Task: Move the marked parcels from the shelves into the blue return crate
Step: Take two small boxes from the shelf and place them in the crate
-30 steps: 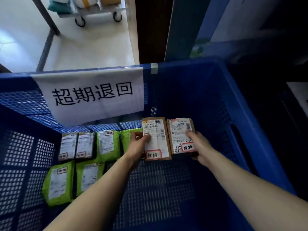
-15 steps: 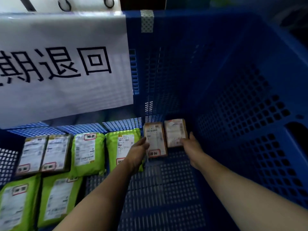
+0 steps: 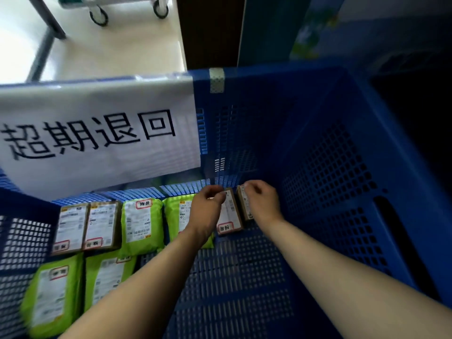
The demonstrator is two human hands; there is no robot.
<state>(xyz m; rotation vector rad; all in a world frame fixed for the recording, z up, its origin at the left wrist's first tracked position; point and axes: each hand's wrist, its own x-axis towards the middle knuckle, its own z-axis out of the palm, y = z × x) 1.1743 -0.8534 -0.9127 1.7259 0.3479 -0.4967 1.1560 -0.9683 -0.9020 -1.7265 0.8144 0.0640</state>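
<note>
1. At 8 o'clock, nearest you: two green mailers (image 3: 56,297) lie flat on the floor of the blue return crate (image 3: 244,277), each with a red-bordered mark.
2. Left grip (image 3: 208,209): fingers curled on the far end of the left brown parcel (image 3: 230,217). It lies label-up on the crate floor, with its red mark at the near end. Slide it snug against the green mailer (image 3: 177,216) at its 9 o'clock before you release.
3. Right grip (image 3: 263,204): fingers curled on the far end of the right brown parcel (image 3: 245,206), which touches the first at its 3 o'clock and is largely hidden. Press it flat, long edges parallel.
4. Toward 9 o'clock the back row continues along the far wall.
5. At 11 o'clock a white sign (image 3: 97,135) hangs from the far rim.
</note>
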